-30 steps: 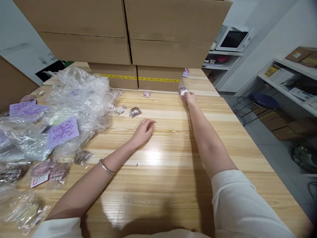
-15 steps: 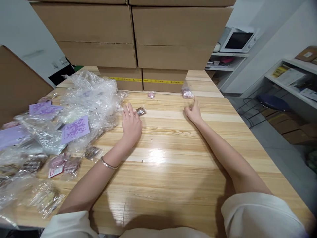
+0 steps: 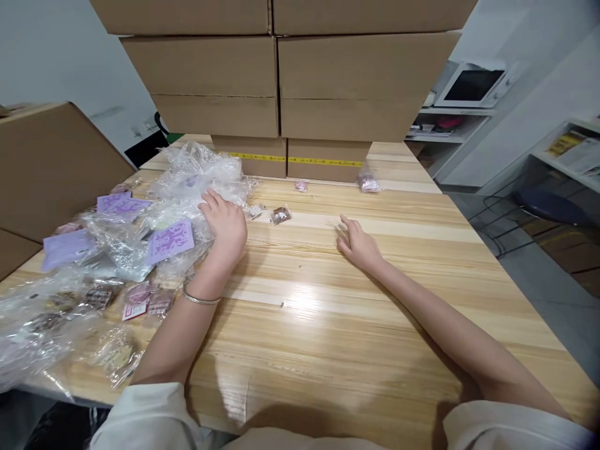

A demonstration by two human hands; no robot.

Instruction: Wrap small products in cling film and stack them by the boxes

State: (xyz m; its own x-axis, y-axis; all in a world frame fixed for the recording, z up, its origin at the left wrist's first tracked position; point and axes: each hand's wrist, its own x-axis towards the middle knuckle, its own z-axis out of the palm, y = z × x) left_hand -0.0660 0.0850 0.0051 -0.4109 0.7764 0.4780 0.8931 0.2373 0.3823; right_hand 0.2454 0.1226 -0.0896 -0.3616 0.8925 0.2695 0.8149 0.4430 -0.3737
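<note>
The bag pile (image 3: 201, 164), all crumpled clear plastic, lies on the left part of our worktop (image 3: 328, 362). Our left hand (image 3: 224, 222) is over its right side, fingers a little bent and apart; we cannot tell whether they have hold of any film. Our right hand (image 3: 360, 247) is well to the right of the bag pile, nothing in it, the forefinger reaching out and the thumb apart.

We count four purple cards (image 3: 171, 242) among the plastic at the near and left sides of the bag pile, two of them overlapping. Nearer us than the bag pile we see a bag with dark brown contents (image 3: 100, 294), two with pinkish contents (image 3: 160, 303) beside a white card with a red edge (image 3: 134, 310), and one with pale yellowish contents (image 3: 117, 355). More film covers packets further left, too tangled for us to count.

Four small bags lie to the right of the bag pile: one whitish (image 3: 257, 211), one dark brown (image 3: 280, 215), one small pink (image 3: 300, 185), and, farthest right, a fuller pinkish one (image 3: 369, 182).

Behind the bag pile and to its right, six cardboard boxes (image 3: 347, 87) show, stacked two across in three rows; yellow tape (image 3: 323, 162) crosses the lowest two.
</note>
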